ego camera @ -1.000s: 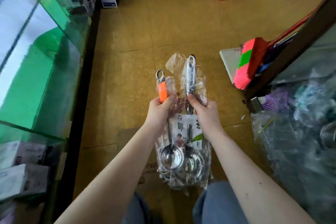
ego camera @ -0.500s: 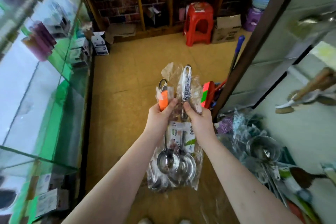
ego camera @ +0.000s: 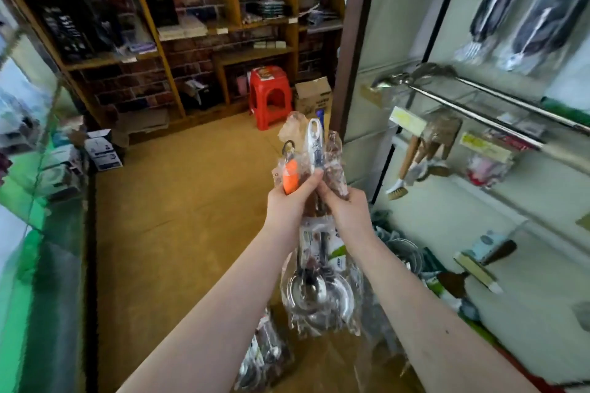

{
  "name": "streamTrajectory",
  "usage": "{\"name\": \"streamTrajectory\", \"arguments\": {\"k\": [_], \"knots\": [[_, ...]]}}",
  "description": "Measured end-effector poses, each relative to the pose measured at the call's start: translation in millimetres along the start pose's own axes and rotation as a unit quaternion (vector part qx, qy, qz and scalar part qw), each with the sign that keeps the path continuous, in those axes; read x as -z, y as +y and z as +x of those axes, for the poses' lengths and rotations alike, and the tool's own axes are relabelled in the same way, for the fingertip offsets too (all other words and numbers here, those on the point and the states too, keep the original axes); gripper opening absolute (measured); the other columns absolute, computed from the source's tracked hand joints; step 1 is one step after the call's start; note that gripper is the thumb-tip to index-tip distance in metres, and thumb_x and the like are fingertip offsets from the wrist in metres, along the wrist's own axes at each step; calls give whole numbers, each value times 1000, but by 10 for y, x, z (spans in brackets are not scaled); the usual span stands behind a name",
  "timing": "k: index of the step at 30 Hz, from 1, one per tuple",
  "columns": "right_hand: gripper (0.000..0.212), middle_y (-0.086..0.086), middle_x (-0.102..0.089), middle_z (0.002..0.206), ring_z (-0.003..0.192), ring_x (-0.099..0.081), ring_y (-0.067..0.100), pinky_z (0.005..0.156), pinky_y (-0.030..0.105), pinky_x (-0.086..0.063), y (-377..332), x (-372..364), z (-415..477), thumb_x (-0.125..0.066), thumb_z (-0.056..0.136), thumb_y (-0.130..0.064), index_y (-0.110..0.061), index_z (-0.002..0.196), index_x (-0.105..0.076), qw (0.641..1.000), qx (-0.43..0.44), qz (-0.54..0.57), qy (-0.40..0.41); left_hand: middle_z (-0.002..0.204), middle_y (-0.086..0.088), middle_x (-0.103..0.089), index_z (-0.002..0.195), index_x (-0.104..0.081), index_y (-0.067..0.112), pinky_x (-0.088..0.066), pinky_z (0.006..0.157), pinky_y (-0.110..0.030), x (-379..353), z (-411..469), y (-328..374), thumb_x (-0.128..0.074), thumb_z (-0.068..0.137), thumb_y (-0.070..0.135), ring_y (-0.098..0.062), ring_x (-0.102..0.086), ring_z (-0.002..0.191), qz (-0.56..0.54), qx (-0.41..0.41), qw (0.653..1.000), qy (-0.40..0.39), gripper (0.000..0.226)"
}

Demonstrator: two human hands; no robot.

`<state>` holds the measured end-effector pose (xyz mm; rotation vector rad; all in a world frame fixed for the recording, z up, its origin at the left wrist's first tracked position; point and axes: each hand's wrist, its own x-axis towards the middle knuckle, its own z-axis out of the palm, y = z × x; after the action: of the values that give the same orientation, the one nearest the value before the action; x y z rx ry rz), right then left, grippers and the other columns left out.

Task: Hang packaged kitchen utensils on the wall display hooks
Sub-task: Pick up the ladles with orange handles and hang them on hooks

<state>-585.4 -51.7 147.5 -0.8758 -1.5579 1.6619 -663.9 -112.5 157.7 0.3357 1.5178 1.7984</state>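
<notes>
Where the pale wall display [ego camera: 399,25] rises on the right, long metal hooks [ego camera: 479,105] jut out from it. Wood-handled brushes [ego camera: 412,159] and blurred packs of cutlery [ego camera: 485,9] hang there. A dark upright post [ego camera: 357,41] edges the display, just behind and to the right of the raised bundle. More wrapped utensils [ego camera: 408,252] lie low at the display's foot, and another pack [ego camera: 265,354] lies on the floor [ego camera: 178,201] below the forearms.

Straight ahead, a red plastic stool [ego camera: 270,96] stands beside a cardboard box [ego camera: 314,96], both in front of wooden shelves [ego camera: 153,25] set against a brick wall. A green-tinted glass counter [ego camera: 38,233] runs along the left side. The floor is tan and worn.

Both arms reach forward with the hands close together, thumbs nearly meeting. The left hand [ego camera: 289,201] is clenched round the orange handle [ego camera: 291,177] of one packaged ladle. The right hand [ego camera: 346,210] curls its fingers round the clear wrapping and the stem below the silver handle [ego camera: 314,143] of another. The handles point up and the steel bowls [ego camera: 319,293] dangle below the wrists. The bundle is held in mid-air left of the display, on no hook yet.
</notes>
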Motion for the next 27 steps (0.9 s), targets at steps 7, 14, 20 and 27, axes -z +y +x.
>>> {"name": "streamTrajectory", "arguments": {"k": [7,14,20,27], "knots": [[13,-2,-71,79,69,-68,3,66,14,-53,-239,18,-598,-66,87,-29,-19,80,-67,996,18,-29,76,106,-8,-71,108,-65,11,-53,92,-44,12,-358,133,-81,69,39,-24,-67,100,-19,38,995,-95,50],[14,-2,-69,75,70,-67,8,64,16,-53,-328,139,-1396,-63,90,-24,-15,79,-66,975,15,-23,222,101,-14,-71,91,-66,13,-54,90,-46,-86,-939,45,-78,76,29,-28,-69,95,21,66,971,-228,25],[42,2,-64,98,82,-62,6,63,12,-49,-378,500,-2070,-70,85,-25,-13,116,-44,938,17,-30,345,91,-10,-73,93,-66,14,-54,86,-44,-391,-1467,-217,-78,75,31,-28,-69,92,45,108,937,-328,27],[82,-3,-57,115,96,-60,8,74,13,-49,-524,1048,-2870,-79,73,-31,-24,136,-27,897,25,-79,434,96,-6,-72,92,-64,19,-53,88,-40,-755,-2228,-433,-71,83,30,-23,-68,93,60,124,896,-423,16]]}}
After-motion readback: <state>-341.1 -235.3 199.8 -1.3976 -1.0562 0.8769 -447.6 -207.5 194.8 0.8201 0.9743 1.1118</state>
